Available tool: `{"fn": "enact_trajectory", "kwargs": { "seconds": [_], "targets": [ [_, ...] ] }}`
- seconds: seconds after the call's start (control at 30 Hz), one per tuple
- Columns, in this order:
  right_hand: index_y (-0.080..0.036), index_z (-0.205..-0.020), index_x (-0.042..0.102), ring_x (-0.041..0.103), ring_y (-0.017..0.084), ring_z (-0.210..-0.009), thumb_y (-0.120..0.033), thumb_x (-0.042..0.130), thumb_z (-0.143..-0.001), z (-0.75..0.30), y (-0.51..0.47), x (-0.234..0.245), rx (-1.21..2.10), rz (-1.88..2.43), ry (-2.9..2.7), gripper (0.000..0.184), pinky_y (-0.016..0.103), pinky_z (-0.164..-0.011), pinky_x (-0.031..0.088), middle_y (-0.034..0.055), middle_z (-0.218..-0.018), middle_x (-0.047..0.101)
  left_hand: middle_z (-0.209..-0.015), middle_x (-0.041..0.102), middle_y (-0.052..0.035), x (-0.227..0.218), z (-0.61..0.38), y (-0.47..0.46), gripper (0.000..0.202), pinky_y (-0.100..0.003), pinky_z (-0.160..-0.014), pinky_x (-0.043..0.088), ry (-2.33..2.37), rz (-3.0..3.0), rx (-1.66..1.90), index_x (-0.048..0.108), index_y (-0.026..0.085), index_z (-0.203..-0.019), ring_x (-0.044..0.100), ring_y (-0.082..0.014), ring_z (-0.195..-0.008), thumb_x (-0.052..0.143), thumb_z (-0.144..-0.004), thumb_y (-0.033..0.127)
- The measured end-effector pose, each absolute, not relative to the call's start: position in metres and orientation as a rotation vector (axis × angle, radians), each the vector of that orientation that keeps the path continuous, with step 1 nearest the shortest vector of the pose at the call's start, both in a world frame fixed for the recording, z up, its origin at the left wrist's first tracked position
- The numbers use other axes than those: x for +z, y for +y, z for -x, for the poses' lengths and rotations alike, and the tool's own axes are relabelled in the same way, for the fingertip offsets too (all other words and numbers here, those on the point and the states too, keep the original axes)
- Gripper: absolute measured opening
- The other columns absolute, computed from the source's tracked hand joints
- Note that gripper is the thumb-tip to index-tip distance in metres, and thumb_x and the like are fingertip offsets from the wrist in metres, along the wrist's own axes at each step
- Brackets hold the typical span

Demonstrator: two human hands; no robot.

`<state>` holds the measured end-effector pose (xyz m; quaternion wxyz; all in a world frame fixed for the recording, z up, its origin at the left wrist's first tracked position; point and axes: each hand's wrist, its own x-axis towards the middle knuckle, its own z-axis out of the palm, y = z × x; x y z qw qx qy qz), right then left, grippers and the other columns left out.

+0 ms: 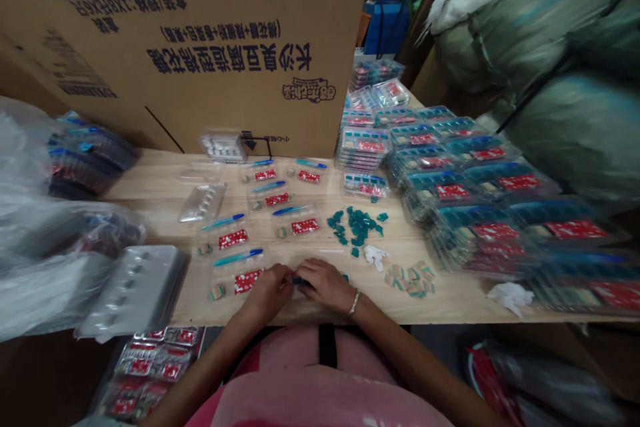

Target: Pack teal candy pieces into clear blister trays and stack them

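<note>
At the table's front edge my left hand (pixel 273 285) and my right hand (pixel 326 285) meet, fingers closed. A small dark green piece (pixel 299 280) is pinched between their fingertips, partly hidden. Just left of my hands lies an open clear tray holding a blue stick (pixel 238 257), a red patterned packet (pixel 249 280) and a small pale roll (pixel 218 292). Beyond my right hand are a loose heap of dark green pieces (pixel 361 225), a crumpled white tissue (pixel 375 256) and a scatter of pale, green-edged pieces (pixel 411 279).
More filled trays lie behind, with red packets (pixel 233 238). Stacks of packed clear boxes (pixel 453 190) line the right side. Empty plastic trays (pixel 135 287) are stacked at left beside plastic bags (pixel 40 233). A large printed carton (pixel 210 47) stands at the back.
</note>
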<state>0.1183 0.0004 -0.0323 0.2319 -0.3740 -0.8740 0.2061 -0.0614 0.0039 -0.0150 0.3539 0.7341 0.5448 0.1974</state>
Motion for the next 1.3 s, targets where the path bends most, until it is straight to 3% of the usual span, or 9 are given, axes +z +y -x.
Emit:
{"fn": "enact_trajectory", "kwargs": {
  "seconds": [0.1, 0.2, 0.37, 0.5, 0.63, 0.9, 1.07, 1.17, 1.3],
  "targets": [
    [-0.02, -0.096, 0.059, 0.055, 0.02, -0.088, -0.016, 0.051, -0.084, -0.144, -0.011, -0.022, 0.538, 1.107, -2.202, 0.015, 0.033, -0.079, 0.045, 0.0071, -0.093, 0.062, -0.093, 0.065, -0.0086, -0.014, 0.064, -0.001, 0.026, -0.033, -0.078, 0.048, 1.378, -2.101, 0.54, 0.063, 0.019, -0.094, 0.062, -0.0216, -0.087, 0.051, -0.072, 0.008],
    [-0.021, -0.092, 0.06, 0.056, 0.02, -0.084, -0.015, 0.045, -0.087, -0.173, -0.031, -0.019, 0.439, 1.276, -2.086, 0.017, 0.035, -0.076, 0.045, 0.0073, -0.086, 0.063, -0.11, 0.061, -0.0102, -0.017, 0.066, -0.009, 0.025, -0.037, -0.088, 0.047, 1.159, -2.293, 0.511, 0.06, 0.02, -0.097, 0.056, -0.0237, -0.104, 0.051, -0.076, 0.01],
    [-0.02, -0.098, 0.06, 0.056, 0.022, -0.094, -0.02, 0.052, -0.085, -0.191, -0.061, -0.033, 0.366, 1.309, -2.283, 0.015, 0.039, -0.082, 0.047, 0.0092, -0.105, 0.062, -0.112, 0.059, -0.0098, -0.026, 0.065, -0.02, 0.025, -0.039, -0.089, 0.048, 1.102, -2.38, 0.449, 0.055, 0.019, -0.094, 0.055, -0.0231, -0.105, 0.049, -0.075, 0.005],
    [-0.016, -0.113, 0.053, 0.052, 0.024, -0.108, -0.027, 0.059, -0.08, -0.192, -0.07, -0.042, 0.353, 1.29, -2.288, 0.035, 0.042, -0.091, 0.045, 0.0136, -0.119, 0.057, -0.108, 0.058, -0.0078, -0.027, 0.062, -0.021, 0.041, -0.04, -0.09, 0.047, 1.114, -2.407, 0.438, 0.049, 0.019, -0.103, 0.052, -0.0233, -0.105, 0.054, -0.066, 0.002],
    [-0.015, -0.127, 0.043, 0.05, 0.026, -0.111, -0.027, 0.063, -0.075, -0.194, -0.076, -0.047, 0.362, 1.301, -2.351, 0.057, 0.045, -0.094, 0.044, 0.0146, -0.122, 0.055, -0.095, 0.058, -0.0055, -0.024, 0.058, -0.02, 0.037, -0.04, -0.082, 0.048, 1.123, -2.455, 0.287, 0.049, 0.018, -0.093, 0.051, -0.0246, -0.095, 0.059, -0.061, 0.004],
    [-0.016, -0.113, 0.056, 0.058, 0.019, -0.084, -0.01, 0.041, -0.086, -0.2, -0.081, -0.052, 0.165, 1.065, -2.36, 0.031, 0.032, -0.073, 0.053, 0.0092, -0.091, 0.064, -0.097, 0.059, -0.0043, -0.013, 0.068, -0.026, 0.033, -0.034, -0.079, 0.047, 1.015, -2.307, 0.337, 0.051, 0.02, -0.095, 0.054, -0.0208, -0.092, 0.069, -0.067, 0.023],
    [-0.018, -0.118, 0.054, 0.059, 0.018, -0.087, -0.008, 0.04, -0.088, -0.202, -0.058, -0.041, 0.1, 0.974, -2.22, 0.034, 0.031, -0.073, 0.053, 0.0097, -0.094, 0.063, -0.129, 0.048, -0.0126, -0.014, 0.07, 0.038, 0.028, -0.043, -0.099, 0.04, 1.248, -2.346, 0.596, 0.052, 0.019, -0.108, 0.045, -0.025, -0.12, 0.054, -0.082, 0.027],
    [-0.019, -0.122, 0.051, 0.06, 0.017, -0.089, -0.007, 0.04, -0.088, -0.2, -0.05, -0.035, 0.082, 0.92, -2.174, 0.037, 0.031, -0.076, 0.053, 0.0093, -0.096, 0.063, -0.129, 0.05, -0.015, -0.025, 0.065, 0.069, 0.036, -0.049, -0.102, 0.036, 1.334, -2.44, 0.496, 0.054, 0.017, -0.11, 0.043, -0.0292, -0.123, 0.061, -0.076, 0.025],
    [-0.02, -0.122, 0.051, 0.059, 0.017, -0.089, -0.008, 0.043, -0.088, -0.201, -0.051, -0.024, 0.148, 0.945, -2.092, 0.037, 0.03, -0.075, 0.053, 0.0093, -0.096, 0.063, -0.126, 0.053, -0.0129, -0.028, 0.071, 0.061, 0.035, -0.048, -0.102, 0.037, 1.227, -2.381, 0.516, 0.056, 0.019, -0.11, 0.045, -0.0276, -0.122, 0.058, -0.077, 0.029]
  ]
}}
